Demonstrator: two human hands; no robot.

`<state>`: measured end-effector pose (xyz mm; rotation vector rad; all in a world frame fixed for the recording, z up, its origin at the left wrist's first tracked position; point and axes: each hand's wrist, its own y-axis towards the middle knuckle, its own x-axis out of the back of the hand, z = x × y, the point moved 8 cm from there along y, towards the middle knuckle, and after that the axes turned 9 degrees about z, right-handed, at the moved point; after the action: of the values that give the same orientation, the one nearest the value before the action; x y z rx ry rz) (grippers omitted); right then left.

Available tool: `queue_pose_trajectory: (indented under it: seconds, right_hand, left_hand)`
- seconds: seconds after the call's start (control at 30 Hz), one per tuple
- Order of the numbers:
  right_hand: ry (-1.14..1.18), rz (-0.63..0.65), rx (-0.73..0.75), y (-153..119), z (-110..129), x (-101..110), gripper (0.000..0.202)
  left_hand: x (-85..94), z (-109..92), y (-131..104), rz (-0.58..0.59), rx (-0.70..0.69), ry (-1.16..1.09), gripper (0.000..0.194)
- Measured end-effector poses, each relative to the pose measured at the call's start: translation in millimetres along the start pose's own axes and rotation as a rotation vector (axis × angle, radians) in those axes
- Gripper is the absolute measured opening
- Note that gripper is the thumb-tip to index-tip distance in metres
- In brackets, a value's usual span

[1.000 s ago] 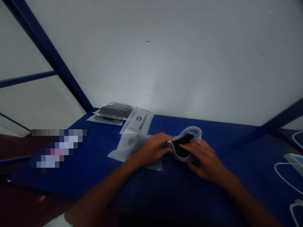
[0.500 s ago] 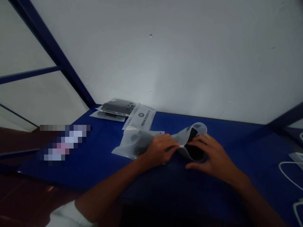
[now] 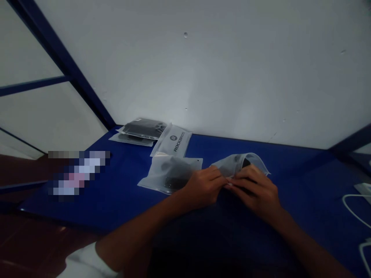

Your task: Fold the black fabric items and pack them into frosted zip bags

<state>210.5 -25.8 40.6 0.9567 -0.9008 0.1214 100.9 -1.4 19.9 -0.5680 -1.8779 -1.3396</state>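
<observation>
1. Left hand [image 3: 205,186] and right hand [image 3: 259,190], fingertips narrowed together, pinch the frosted bag [image 3: 227,163] at its near edge.
2. That bag sits at their twelve o'clock, black item [image 3: 246,163] inside (mostly hidden).
3. From left hand: filled pouch [image 3: 169,172], nine; ROCKBROS pouch [image 3: 174,143], eleven.

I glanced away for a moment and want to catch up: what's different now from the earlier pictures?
The right hand has moved its fingertips from the mouth of the held pouch to its near edge, meeting the left hand's, which still pinches there. The mouth looks narrower. The ROCKBROS pouch and stacked bags stayed put.
</observation>
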Motion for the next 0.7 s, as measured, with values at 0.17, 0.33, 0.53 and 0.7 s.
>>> queue_pose_trajectory:
  seconds: [0.17, 0.33, 0.53, 0.7]
  right_hand:
    - [-0.001, 0.04, -0.044, 1.7, -11.6, 7.7, 0.009]
    - [-0.021, 0.086, -0.113, 3.2, -24.5, 15.8, 0.006]
    - [-0.067, 0.081, -0.134, 5.0, -25.2, 18.5, 0.005]
    - [-0.104, 0.08, -0.03, 0.0, -18.3, 9.0, 0.01]
  left_hand:
    - [13.2, 3.0, 1.1, -0.055, 0.017, -0.026, 0.02]
    - [20.8, 9.7, 3.3, -0.079, 0.024, -0.062, 0.019]
    - [18.3, 18.6, 1.7, -0.023, 0.064, -0.145, 0.02]
    - [7.0, 12.5, 0.7, 0.089, 0.05, -0.035, 0.014]
